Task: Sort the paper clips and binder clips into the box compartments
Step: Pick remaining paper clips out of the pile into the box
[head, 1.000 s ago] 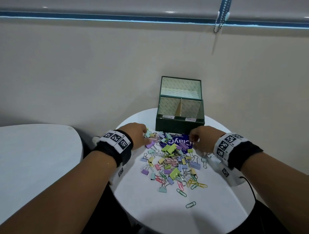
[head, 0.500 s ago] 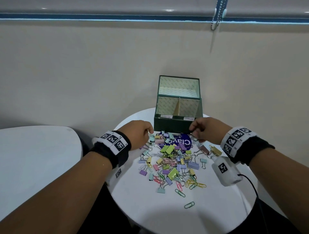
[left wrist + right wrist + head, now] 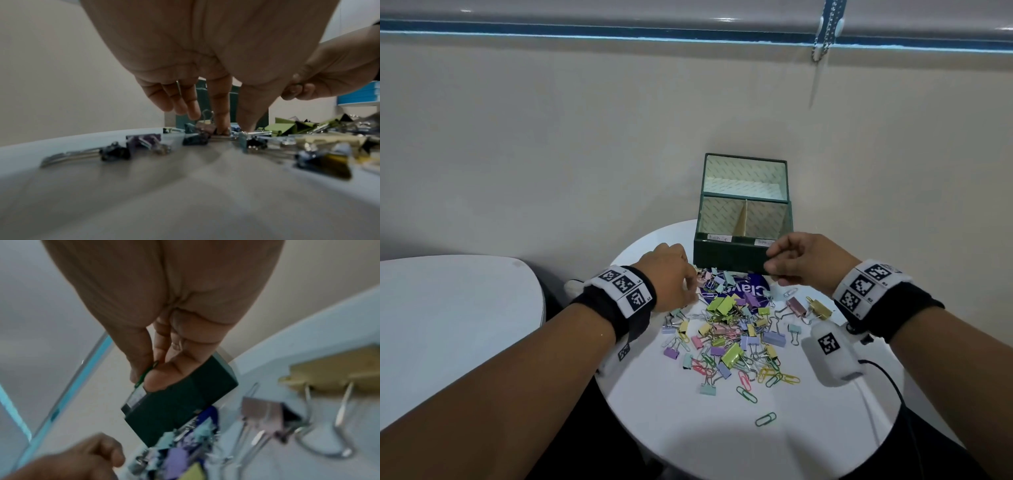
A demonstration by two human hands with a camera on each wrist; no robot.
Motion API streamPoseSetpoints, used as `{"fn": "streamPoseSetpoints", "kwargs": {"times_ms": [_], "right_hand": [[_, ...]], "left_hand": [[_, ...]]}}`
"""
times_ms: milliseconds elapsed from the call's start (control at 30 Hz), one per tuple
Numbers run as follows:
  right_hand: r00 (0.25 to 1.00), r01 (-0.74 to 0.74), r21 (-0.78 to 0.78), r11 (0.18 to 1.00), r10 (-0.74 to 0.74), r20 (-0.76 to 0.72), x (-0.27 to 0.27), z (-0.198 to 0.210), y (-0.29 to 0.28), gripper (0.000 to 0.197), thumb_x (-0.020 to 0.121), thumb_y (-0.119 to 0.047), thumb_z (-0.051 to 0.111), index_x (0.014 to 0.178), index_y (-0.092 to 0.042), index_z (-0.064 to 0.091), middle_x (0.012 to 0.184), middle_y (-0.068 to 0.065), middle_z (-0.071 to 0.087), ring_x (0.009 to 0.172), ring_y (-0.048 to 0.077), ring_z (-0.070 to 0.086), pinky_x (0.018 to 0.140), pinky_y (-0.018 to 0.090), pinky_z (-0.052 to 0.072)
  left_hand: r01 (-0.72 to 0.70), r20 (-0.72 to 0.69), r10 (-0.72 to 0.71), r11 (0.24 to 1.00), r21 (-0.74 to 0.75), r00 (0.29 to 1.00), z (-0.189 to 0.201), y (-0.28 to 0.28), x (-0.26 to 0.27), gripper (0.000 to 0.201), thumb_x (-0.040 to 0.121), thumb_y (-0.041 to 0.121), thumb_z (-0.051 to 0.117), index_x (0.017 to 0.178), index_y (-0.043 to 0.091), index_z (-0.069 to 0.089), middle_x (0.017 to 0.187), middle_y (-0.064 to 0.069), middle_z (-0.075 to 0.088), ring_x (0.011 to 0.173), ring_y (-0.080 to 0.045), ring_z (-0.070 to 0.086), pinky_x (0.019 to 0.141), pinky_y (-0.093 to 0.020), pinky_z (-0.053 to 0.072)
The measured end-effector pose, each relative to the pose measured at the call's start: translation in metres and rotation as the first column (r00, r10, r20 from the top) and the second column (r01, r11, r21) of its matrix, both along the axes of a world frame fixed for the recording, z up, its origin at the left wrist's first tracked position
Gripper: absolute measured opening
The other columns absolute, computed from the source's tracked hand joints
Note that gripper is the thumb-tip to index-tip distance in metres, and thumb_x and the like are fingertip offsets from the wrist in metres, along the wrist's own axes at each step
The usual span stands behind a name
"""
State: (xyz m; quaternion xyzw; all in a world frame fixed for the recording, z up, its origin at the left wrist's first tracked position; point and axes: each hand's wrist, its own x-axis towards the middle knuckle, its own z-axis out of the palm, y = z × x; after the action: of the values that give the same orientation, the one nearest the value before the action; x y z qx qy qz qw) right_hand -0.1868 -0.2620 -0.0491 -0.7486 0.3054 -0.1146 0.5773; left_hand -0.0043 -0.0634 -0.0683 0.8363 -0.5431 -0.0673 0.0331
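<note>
A dark green box (image 3: 726, 257) stands open at the far side of the round white table (image 3: 688, 428), split by a divider into two labelled compartments. In front of it lies a pile of pastel binder clips and paper clips (image 3: 732, 339). My right hand (image 3: 770, 260) hovers at the box's right front corner. It pinches a green paper clip (image 3: 147, 373) between thumb and forefinger (image 3: 144, 376). My left hand (image 3: 693, 284) reaches down into the pile's far left edge. Its thumb and index fingertips (image 3: 223, 128) close on a small clip there.
A blue round label (image 3: 743, 291) lies under the pile by the box. A big gold binder clip (image 3: 820, 308) and a pink one (image 3: 796, 305) lie under my right wrist. Another white table (image 3: 448, 325) stands to the left. The wall rises right behind the box.
My right hand has lifted off the pile with the paper clip and moved up to the box's right front corner. My left hand stays at the pile's far left edge.
</note>
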Motion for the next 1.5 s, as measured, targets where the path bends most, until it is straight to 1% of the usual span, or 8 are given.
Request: {"fn": "streamPoseSetpoints", "kwargs": {"times_ms": [300, 400, 467, 567, 900, 1033, 1200, 1500], "right_hand": [[0.9, 0.053, 0.735, 0.676, -0.352, 0.259, 0.0, 0.004, 0.002, 0.019, 0.093, 0.002, 0.044, 0.101, -0.006, 0.06, 0.077, 0.009, 0.06, 0.063, 0.014, 0.053, 0.052, 0.021, 0.046], [0.975, 0.108, 0.464, 0.879, -0.184, 0.122, 0.0, 0.007, -0.003, 0.007, 0.092, -0.004, 0.054, 0.092, -0.008, 0.06, 0.072, 0.003, 0.053, 0.055, 0.011, 0.041, 0.048, 0.02, 0.035], [0.985, 0.018, -0.114, 0.993, -0.037, -0.166, -0.003, 0.009, -0.009, 0.006, 0.093, -0.009, 0.062, 0.09, -0.009, 0.067, 0.077, -0.002, 0.062, 0.058, 0.011, 0.046, 0.052, 0.021, 0.041], [0.843, -0.319, -0.584, 0.747, -0.058, -0.535, -0.001, 0.004, -0.014, 0.005, 0.088, -0.019, 0.073, 0.089, -0.024, 0.074, 0.084, -0.013, 0.062, 0.071, 0.008, 0.056, 0.071, 0.025, 0.049], [0.709, -0.53, -0.592, 0.607, -0.066, -0.702, 0.006, -0.008, -0.011, 0.017, 0.086, -0.016, 0.058, 0.071, -0.024, 0.057, 0.071, -0.007, 0.058, 0.065, 0.011, 0.049, 0.058, 0.018, 0.04], [0.819, -0.471, -0.697, 0.541, -0.025, -0.573, 0.015, 0.002, -0.002, 0.014, 0.088, -0.015, 0.057, 0.076, -0.022, 0.057, 0.076, -0.002, 0.062, 0.064, 0.013, 0.051, 0.058, 0.018, 0.041], [0.682, -0.575, -0.65, 0.497, -0.147, -0.716, 0.016, 0.003, -0.006, 0.013, 0.088, -0.018, 0.069, 0.098, -0.025, 0.071, 0.093, -0.006, 0.064, 0.085, 0.015, 0.06, 0.07, 0.02, 0.045], [0.667, -0.56, -0.626, 0.543, -0.153, -0.73, 0.007, -0.008, -0.006, 0.02, 0.083, -0.015, 0.065, 0.07, -0.028, 0.057, 0.072, -0.01, 0.058, 0.063, 0.005, 0.049, 0.054, 0.017, 0.035]], "left_hand": [[0.119, 0.058, -0.119, 0.993, 0.005, 0.991, 0.003, -0.02, -0.008, 0.025, 0.093, 0.052, 0.057, 0.106, 0.039, 0.074, 0.109, 0.009, 0.048, 0.107, -0.015, 0.041, 0.091, -0.038, 0.044], [0.108, 0.104, -0.11, 0.994, 0.026, 0.988, 0.0, -0.025, -0.008, 0.018, 0.089, 0.047, 0.062, 0.096, 0.036, 0.075, 0.106, 0.008, 0.048, 0.104, -0.015, 0.042, 0.087, -0.037, 0.047], [0.091, 0.104, -0.092, 0.996, 0.015, 0.99, -0.001, -0.026, -0.007, 0.011, 0.086, 0.04, 0.064, 0.086, 0.034, 0.073, 0.102, 0.009, 0.048, 0.1, -0.016, 0.045, 0.085, -0.037, 0.049], [0.069, 0.06, -0.07, 0.997, 0.017, 0.996, -0.003, -0.025, -0.005, 0.007, 0.082, 0.029, 0.064, 0.075, 0.031, 0.065, 0.095, 0.011, 0.047, 0.095, -0.014, 0.047, 0.082, -0.034, 0.049], [0.013, -0.051, -0.024, 0.978, -0.206, 0.998, 0.007, -0.02, -0.005, 0.012, 0.083, 0.018, 0.06, 0.078, 0.026, 0.053, 0.078, 0.008, 0.058, 0.073, -0.015, 0.055, 0.06, -0.026, 0.044], [0.048, -0.082, -0.062, 0.986, -0.162, 0.995, 0.005, -0.021, -0.003, 0.028, 0.091, 0.019, 0.053, 0.112, 0.032, 0.064, 0.101, 0.011, 0.055, 0.091, -0.014, 0.055, 0.081, -0.03, 0.048], [0.022, -0.124, -0.036, 0.993, -0.114, 0.992, 0.007, -0.026, -0.005, 0.025, 0.1, 0.021, 0.044, 0.098, 0.017, 0.069, 0.106, -0.001, 0.06, 0.096, -0.019, 0.061, 0.085, -0.032, 0.049], [0.062, -0.145, -0.069, 0.997, -0.048, 0.987, 0.005, -0.028, -0.005, 0.046, 0.101, 0.014, 0.041, 0.142, 0.032, 0.047, 0.128, -0.001, 0.057, 0.117, -0.023, 0.056, 0.094, -0.032, 0.044]]}}
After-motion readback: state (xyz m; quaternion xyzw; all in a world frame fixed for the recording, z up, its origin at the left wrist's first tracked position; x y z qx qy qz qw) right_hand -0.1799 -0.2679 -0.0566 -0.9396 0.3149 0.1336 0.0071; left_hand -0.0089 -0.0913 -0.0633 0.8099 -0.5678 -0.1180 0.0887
